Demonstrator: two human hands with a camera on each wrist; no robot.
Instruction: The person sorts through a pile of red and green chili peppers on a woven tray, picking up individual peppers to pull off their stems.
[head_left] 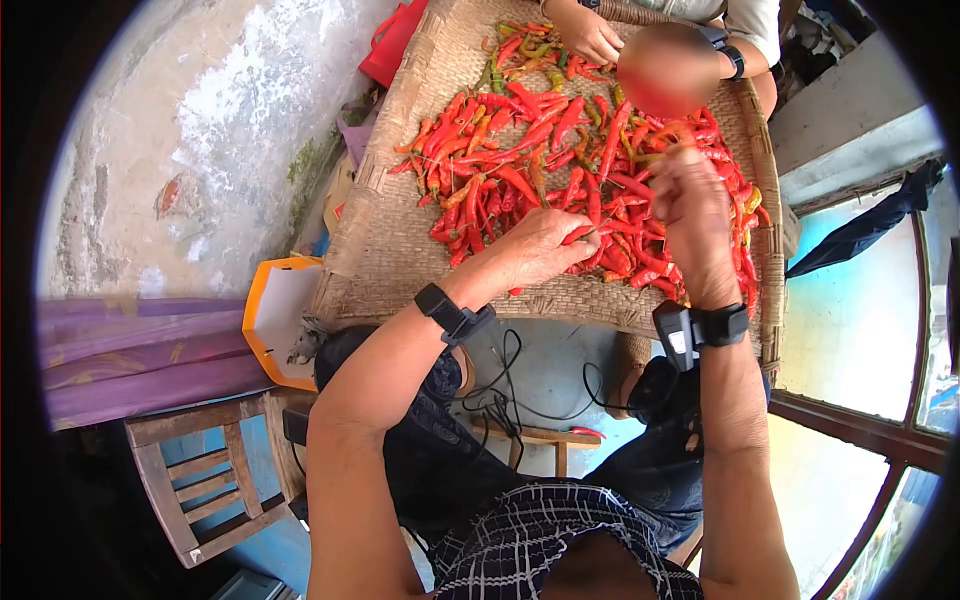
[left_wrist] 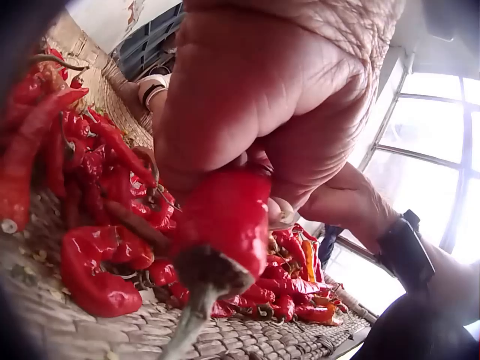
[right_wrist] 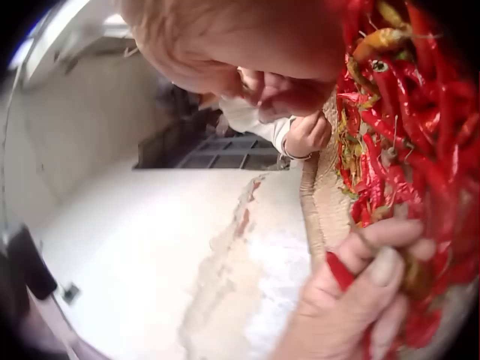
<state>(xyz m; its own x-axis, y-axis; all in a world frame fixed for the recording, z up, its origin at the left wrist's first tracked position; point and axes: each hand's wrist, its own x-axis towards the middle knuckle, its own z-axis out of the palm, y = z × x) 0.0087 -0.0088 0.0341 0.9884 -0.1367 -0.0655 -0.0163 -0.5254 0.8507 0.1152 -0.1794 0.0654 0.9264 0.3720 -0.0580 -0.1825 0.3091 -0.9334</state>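
Observation:
Red peppers (head_left: 480, 190) (right_wrist: 450, 135) lie heaped on a woven tray (head_left: 375, 250) (left_wrist: 217, 341). My left hand (head_left: 545, 245) (left_wrist: 270, 82) (right_wrist: 345, 315) is over the near part of the heap, fingers and thumb curled round a red pepper (left_wrist: 225, 217) (right_wrist: 339, 271). In the left wrist view its stem end points at the camera. Blurred in the head view, my right hand (head_left: 695, 215) (right_wrist: 240, 37) is above the heap's right side, fingers bent. Whether something is between its fingertips cannot be made out.
Another person's hands (head_left: 592, 38) (right_wrist: 307, 135) are at the tray's far edge, near greenish peppers (head_left: 540, 48). A wooden chair (head_left: 205, 480) and an orange-rimmed container (head_left: 280, 320) stand at left. Cables (head_left: 515, 395) hang below the tray; windows (head_left: 850, 330) are at right.

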